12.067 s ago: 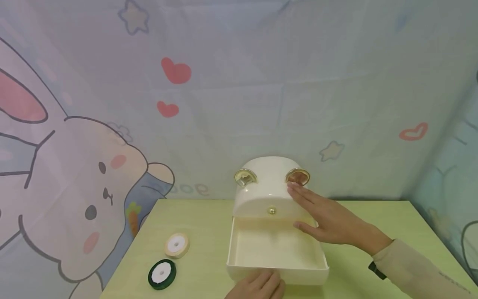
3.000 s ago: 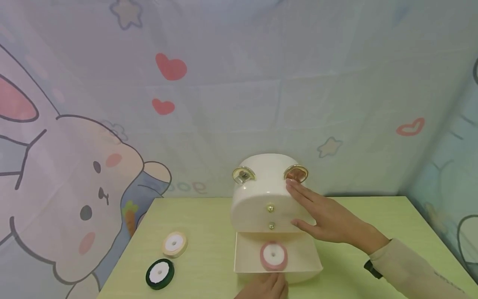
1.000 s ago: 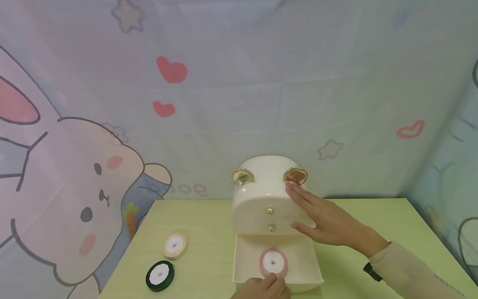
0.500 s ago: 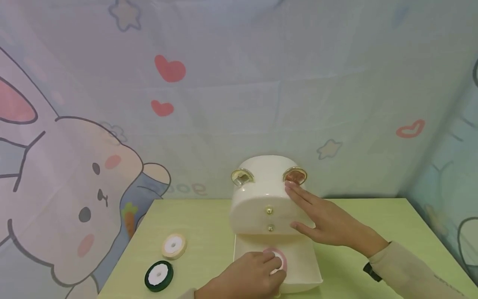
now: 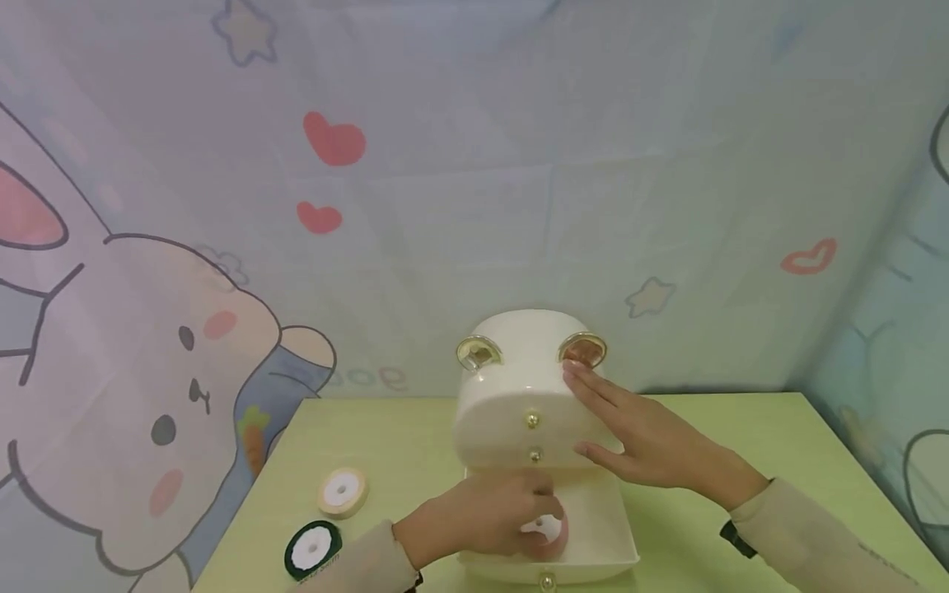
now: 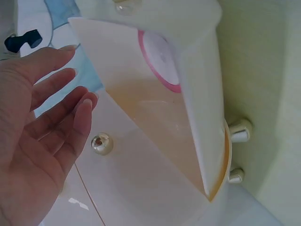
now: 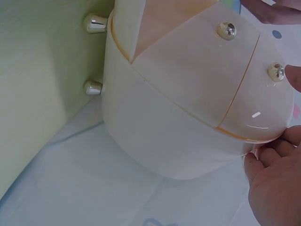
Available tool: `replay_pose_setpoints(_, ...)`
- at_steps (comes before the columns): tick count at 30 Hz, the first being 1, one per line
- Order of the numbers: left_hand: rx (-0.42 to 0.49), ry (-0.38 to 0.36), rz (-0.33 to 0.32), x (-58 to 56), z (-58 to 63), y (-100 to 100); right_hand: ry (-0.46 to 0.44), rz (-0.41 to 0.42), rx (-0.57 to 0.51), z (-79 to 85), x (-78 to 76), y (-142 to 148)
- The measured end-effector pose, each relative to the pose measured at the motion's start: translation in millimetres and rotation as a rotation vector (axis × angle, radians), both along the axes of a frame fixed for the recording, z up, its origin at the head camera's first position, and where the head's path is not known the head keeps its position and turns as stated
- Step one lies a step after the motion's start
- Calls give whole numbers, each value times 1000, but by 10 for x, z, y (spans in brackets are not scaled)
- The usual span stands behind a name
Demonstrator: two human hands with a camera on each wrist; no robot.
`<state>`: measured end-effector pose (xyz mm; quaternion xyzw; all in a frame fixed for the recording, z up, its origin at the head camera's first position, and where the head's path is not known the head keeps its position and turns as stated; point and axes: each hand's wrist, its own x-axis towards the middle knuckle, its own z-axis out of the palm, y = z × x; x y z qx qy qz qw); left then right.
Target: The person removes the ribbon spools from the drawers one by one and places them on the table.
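A cream-white drawer cabinet [image 5: 530,354] with gold knobs stands on the table. Its lowest drawer [image 5: 604,515] is pulled out, and a pink ribbon spool [image 5: 561,539] lies inside. My left hand [image 5: 482,511] hovers over that drawer and hides part of the spool in the head view. In the left wrist view the left hand [image 6: 47,122] has loosely bent fingers, apart from the spool [image 6: 160,59], and holds nothing. My right hand [image 5: 645,432] rests on the cabinet's upper right side, fingers extended near a gold-rimmed ornament [image 5: 583,352].
A cream ribbon spool [image 5: 343,492] and a dark green ribbon spool [image 5: 312,548] lie on the green table [image 5: 400,436], left of the cabinet. The left sleeve partly overlaps the green one. A patterned cloth [image 5: 460,165] hangs behind.
Since 12 s ago, the middle drawer was shut and the lowest, with the pink spool, was opened. My left hand left the drawer front and moved up over the spool. The right hand stayed.
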<state>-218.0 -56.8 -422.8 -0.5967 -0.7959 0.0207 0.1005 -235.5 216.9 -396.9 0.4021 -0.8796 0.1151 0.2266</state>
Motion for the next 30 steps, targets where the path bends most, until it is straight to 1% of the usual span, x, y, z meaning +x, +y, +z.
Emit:
replay_pose_setpoints(2,-52,2,-2,-29,22,6,-2,-2,-3,7,1,2)
replay_pose_setpoints(5,-120,47,-29,-52,9,37,2,-6,-11,6,15,12)
replay_pose_setpoints(6,-147,51,-33,-56,5,48,3,-6,-13,4,19,11)
replay_pose_setpoints(8,-206,60,-23,-64,5,68,9,-9,-12,-3,24,11)
replay_pose_setpoints(10,-256,24,16,-83,5,81,16,-9,-11,-6,22,3)
replay_pose_setpoints(12,-296,-30,54,-106,8,94,16,-8,-10,-10,15,-6)
replay_pose_setpoints(13,-310,-46,66,-121,2,101,13,-8,-12,-12,13,-8)
replay_pose_setpoints(15,-328,-61,62,-149,-17,117,10,-7,-17,-14,8,-16)
replay_pose_setpoints(18,-358,-12,39,-165,-89,154,6,-6,-22,-32,8,-9)
replay_pose_setpoints(21,-397,21,53,-178,-112,177,11,0,-18,-36,1,-10)
replay_pose_setpoints(23,-407,20,72,-207,-129,188,16,2,-13,-31,-4,-12)
replay_pose_setpoints(25,-415,17,78,-230,-123,197,19,4,-7,-17,-6,-13)
replay_pose_setpoints(28,-412,32,69,-260,-151,206,19,2,-6,2,1,-13)
replay_pose_setpoints(30,-411,30,55,-258,-157,212,18,0,-5,7,8,-13)
